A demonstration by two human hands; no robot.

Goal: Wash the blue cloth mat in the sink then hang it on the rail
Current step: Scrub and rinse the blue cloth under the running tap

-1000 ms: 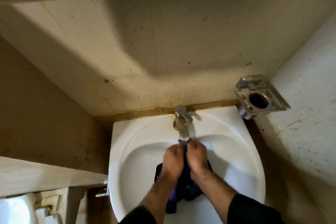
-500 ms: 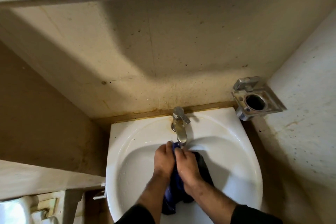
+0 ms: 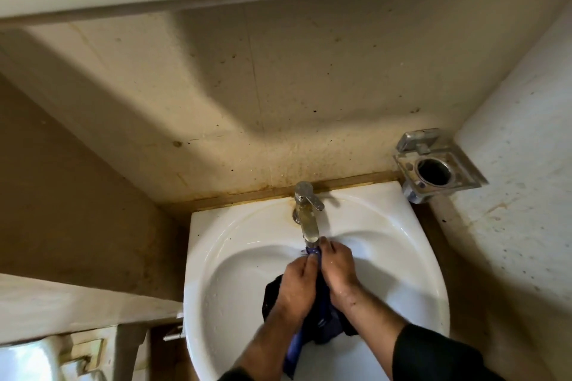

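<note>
Bunched and dark with wet, the blue cloth mat (image 3: 322, 315) down in the white sink (image 3: 235, 260), pinched between left hand (image 3: 295, 284) and right hand (image 3: 339, 266) pressed close together just under the steel tap (image 3: 308, 213), one loose blue strip trailing toward the near rim.

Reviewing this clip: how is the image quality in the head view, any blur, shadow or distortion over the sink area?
Head view: strong wide-angle bending of wall edges; a broad shadow falls across the back wall; left hand and right hand, both gripping the blue cloth mat, are slightly motion-blurred; glare streaks show on the sink rim and tap.
</note>
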